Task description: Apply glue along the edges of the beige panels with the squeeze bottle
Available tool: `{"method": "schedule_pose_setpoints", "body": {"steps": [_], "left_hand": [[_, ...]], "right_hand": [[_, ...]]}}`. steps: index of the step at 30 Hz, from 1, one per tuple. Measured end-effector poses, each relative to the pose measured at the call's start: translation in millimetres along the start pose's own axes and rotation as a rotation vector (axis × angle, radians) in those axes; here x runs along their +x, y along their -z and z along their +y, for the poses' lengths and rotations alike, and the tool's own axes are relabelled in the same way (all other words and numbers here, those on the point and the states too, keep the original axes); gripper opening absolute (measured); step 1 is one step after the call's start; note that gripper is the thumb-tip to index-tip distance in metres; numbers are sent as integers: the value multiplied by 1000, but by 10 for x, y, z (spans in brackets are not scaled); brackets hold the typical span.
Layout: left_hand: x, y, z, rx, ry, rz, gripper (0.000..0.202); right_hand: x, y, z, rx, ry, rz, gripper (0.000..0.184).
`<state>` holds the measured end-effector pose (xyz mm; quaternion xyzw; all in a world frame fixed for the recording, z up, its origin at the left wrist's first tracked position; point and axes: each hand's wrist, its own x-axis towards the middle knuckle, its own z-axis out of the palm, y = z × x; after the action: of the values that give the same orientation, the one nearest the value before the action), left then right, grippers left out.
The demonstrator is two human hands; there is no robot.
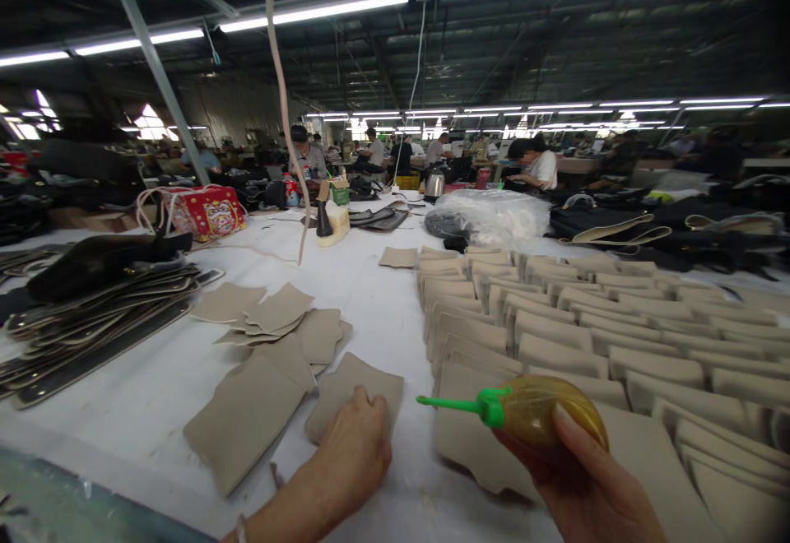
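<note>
My right hand (pixel 583 477) is wrapped round a squeeze glue bottle (pixel 549 411) of amber liquid, tilted sideways with its green nozzle pointing left. My left hand (pixel 355 444) has its fingers curled down on a flat beige leather-like piece (pixel 346 378) lying on the white table; the fingertips are partly hidden. Just left of it spreads a loose pile of similar beige pieces (pixel 253 403). Rows of overlapping beige pieces (pixel 543 329) cover the right side, some of them behind and beneath the bottle.
Dark trimmed panels (pixel 104 321) are stacked at the left. Farther back stand a red patterned bag (pixel 206 212), a dark-topped bottle (pixel 324 222), a kettle (pixel 434 187) and a clear plastic bag (pixel 494 215). A cord (pixel 281 90) hangs over the table. Several people sit in the background.
</note>
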<state>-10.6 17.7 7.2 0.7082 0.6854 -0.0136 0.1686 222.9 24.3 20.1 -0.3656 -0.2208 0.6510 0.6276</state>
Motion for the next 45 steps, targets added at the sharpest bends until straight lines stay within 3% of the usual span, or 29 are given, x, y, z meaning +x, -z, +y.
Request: {"method": "schedule_pose_setpoints", "body": {"steps": [7, 16, 20, 24, 28, 34, 38, 45], "left_hand": [[49, -3, -39, 7, -8, 1, 30], [169, 126, 257, 91, 107, -53, 41], [241, 92, 269, 104, 89, -41, 42], [242, 114, 62, 67, -22, -5, 52], [222, 149, -154, -44, -146, 25, 64], [238, 118, -211, -111, -180, 25, 67], [260, 97, -227, -132, -212, 36, 64], [280, 69, -260, -147, -204, 45, 62]], "right_hand": [[-16, 10, 21, 14, -11, -8, 35], [-36, -49, 4, -29, 28, -29, 34], [-80, -82, -15, -107, 68, -38, 40], [-111, -147, -48, -295, 202, -9, 52], [-56, -231, -25, -671, 403, -86, 53], [130, -303, 170, -1109, 661, -231, 49], [224, -327, 260, -1265, 721, -326, 48], [341, -293, 372, -1333, 776, -347, 48]]}}
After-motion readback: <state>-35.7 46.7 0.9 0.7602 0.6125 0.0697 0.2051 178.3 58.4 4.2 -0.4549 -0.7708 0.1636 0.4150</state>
